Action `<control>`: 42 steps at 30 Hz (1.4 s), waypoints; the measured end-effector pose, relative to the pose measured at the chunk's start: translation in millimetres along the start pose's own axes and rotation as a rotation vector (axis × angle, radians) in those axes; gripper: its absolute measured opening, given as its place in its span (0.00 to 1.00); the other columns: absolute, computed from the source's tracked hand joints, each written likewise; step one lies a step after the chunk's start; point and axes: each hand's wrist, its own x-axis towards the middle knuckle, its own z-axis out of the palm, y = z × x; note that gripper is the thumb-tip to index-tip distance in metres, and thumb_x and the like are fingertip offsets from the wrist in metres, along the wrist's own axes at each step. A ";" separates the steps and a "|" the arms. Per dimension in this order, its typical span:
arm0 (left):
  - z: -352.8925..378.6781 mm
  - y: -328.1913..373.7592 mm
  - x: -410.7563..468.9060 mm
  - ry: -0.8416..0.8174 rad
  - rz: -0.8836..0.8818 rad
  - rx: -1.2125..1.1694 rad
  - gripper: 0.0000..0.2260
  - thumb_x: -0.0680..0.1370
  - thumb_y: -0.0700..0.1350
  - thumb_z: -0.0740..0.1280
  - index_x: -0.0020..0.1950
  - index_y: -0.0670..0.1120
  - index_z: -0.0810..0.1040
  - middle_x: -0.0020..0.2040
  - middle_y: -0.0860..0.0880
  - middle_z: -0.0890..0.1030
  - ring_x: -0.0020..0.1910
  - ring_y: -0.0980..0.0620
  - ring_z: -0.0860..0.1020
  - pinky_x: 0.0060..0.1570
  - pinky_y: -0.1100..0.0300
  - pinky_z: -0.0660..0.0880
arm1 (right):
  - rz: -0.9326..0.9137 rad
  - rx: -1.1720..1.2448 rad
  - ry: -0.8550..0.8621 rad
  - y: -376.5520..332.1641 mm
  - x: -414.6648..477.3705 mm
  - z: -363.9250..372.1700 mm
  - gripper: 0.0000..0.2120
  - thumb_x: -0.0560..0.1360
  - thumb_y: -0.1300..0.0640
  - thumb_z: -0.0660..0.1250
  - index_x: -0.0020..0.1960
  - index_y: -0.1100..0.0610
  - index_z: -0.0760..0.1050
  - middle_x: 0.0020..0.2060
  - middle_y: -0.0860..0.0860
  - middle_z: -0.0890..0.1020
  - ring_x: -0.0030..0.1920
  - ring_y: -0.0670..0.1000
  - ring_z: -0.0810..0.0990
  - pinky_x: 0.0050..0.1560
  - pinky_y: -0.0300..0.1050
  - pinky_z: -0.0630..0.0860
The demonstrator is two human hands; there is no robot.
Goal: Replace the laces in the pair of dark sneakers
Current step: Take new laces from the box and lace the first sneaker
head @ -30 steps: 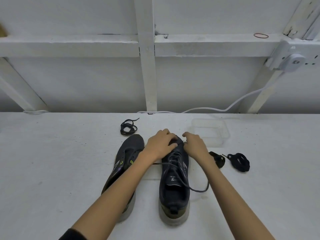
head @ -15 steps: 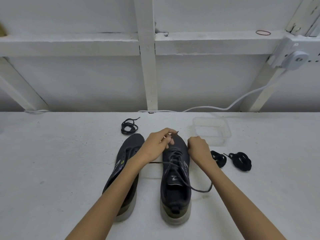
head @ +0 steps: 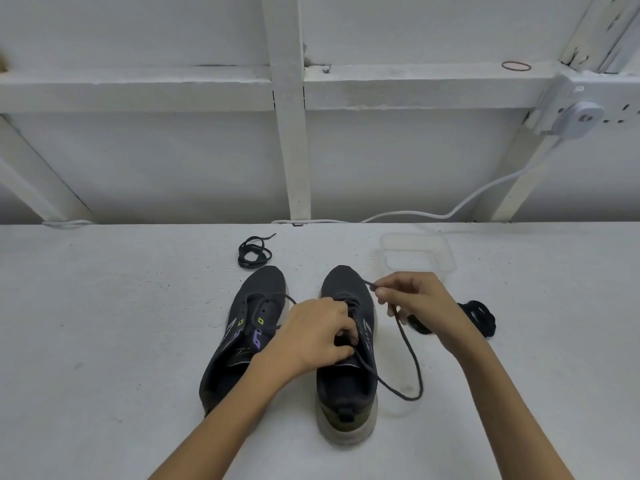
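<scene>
Standing side by side in the centre of the frame, toes pointing toward the top, the two dark sneakers rest on a white table (head: pixel 104 341). The left-of-frame sneaker (head: pixel 242 341) shows purple and green marks along its eyelets and has a thin lace only through its upper holes. The right-of-frame sneaker (head: pixel 346 382) is where both hands are at work. The left hand (head: pixel 311 337) sits over its tongue, fingers curled down and pinching the dark lace (head: pixel 414 362) at the eyelets. From there the lace swings out in a loose loop to the right of the shoe and rises to the right hand (head: pixel 415 299), which pinches its free end between thumb and fingertips above the toe. A coiled lace (head: pixel 254 251) lies just beyond the left-of-frame toe, a clear container (head: pixel 446 258) sits beyond the right hand, and a black lace bundle (head: pixel 479 317) lies at right.
</scene>
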 end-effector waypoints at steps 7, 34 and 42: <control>10.6 -3.2 -4.5 0.162 0.020 -0.067 0.06 0.73 0.53 0.68 0.45 0.54 0.82 0.40 0.54 0.76 0.43 0.56 0.73 0.39 0.61 0.64 | -0.030 0.014 -0.186 -10.0 -34.0 -7.8 0.05 0.77 0.58 0.69 0.47 0.56 0.84 0.29 0.50 0.73 0.30 0.49 0.68 0.33 0.37 0.63; 24.7 -4.3 -7.8 0.159 -0.383 -0.621 0.05 0.71 0.56 0.73 0.37 0.58 0.83 0.40 0.52 0.77 0.36 0.60 0.71 0.43 0.56 0.71 | -0.007 -0.165 -0.083 28.9 -33.2 7.8 0.05 0.72 0.62 0.74 0.39 0.55 0.85 0.18 0.43 0.67 0.22 0.42 0.60 0.29 0.28 0.61; 27.7 -4.8 -7.5 0.166 -0.407 -0.670 0.05 0.71 0.54 0.74 0.37 0.54 0.84 0.40 0.53 0.77 0.35 0.61 0.71 0.43 0.57 0.72 | -0.029 -0.219 -0.097 26.9 -30.3 10.7 0.07 0.72 0.63 0.73 0.37 0.55 0.84 0.17 0.43 0.63 0.23 0.44 0.56 0.27 0.30 0.59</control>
